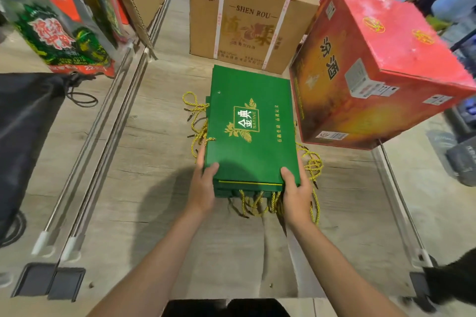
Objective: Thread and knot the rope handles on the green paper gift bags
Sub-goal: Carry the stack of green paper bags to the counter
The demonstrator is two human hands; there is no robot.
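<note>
A stack of flat green paper gift bags with a gold logo lies on the wood-patterned floor. Gold rope handles spill out from under the stack at its left side, at its right side and at its near edge. My left hand grips the near left corner of the stack, thumb on top. The near right corner is held the same way by my right hand, thumb on the top bag. A small punched hole shows near the top bag's far left corner.
A brown carton stands just beyond the bags. A red box crowds the right side. Packaged goods sit at the left on metal shelf rails. A black bag lies far left.
</note>
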